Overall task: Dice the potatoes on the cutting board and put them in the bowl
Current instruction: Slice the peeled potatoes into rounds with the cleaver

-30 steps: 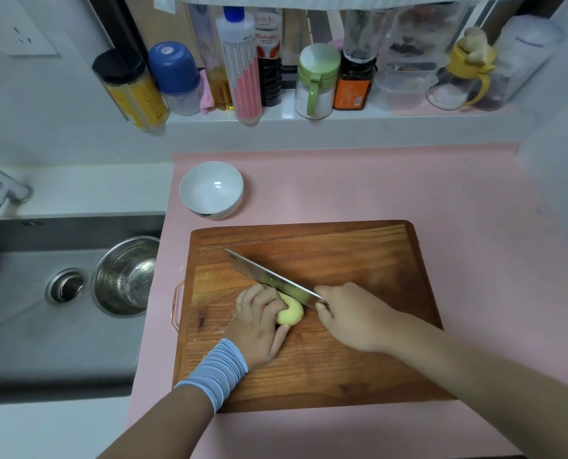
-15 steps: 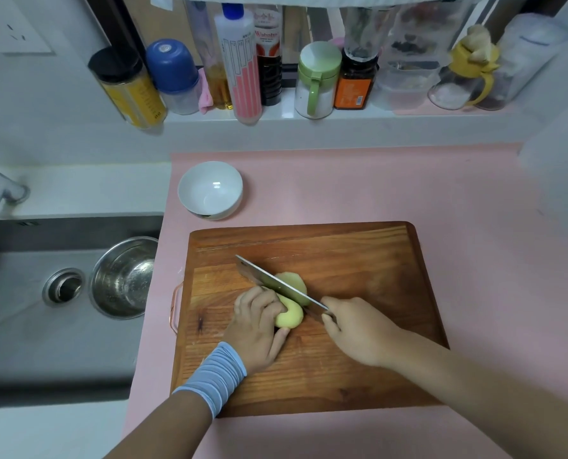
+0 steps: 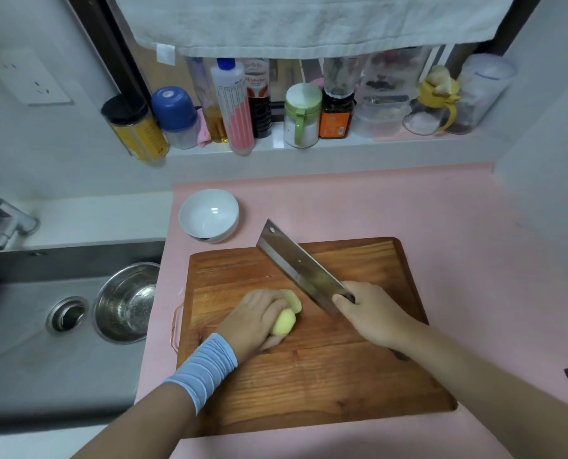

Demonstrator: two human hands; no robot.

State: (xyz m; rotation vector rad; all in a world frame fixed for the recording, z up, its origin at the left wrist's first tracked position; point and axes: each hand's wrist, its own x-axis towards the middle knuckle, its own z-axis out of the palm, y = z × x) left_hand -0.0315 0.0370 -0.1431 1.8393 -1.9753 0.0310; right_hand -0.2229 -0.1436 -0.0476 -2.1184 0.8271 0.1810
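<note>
A peeled yellow potato lies cut in two on the wooden cutting board (image 3: 358, 376). My left hand (image 3: 254, 318) curls over the near potato half (image 3: 284, 322), and the other half (image 3: 294, 301) leans just beyond my fingers. My right hand (image 3: 372, 314) grips the handle of a cleaver (image 3: 297, 268), whose broad blade is lifted off the potato and points up-left toward the bowl. The empty white bowl (image 3: 209, 215) stands on the pink counter past the board's far left corner.
A sink at left holds a steel bowl (image 3: 125, 303) beside the drain (image 3: 66, 314), with a faucet (image 3: 3, 223) behind. Bottles and jars line the back ledge (image 3: 276, 147) under a hanging towel (image 3: 309, 24). Pink counter (image 3: 458, 220) stretches right of the board.
The cleaver cut through the potato, splitting it in two, then rose and swung right, clear of the pieces. My left hand has stayed on the near half.
</note>
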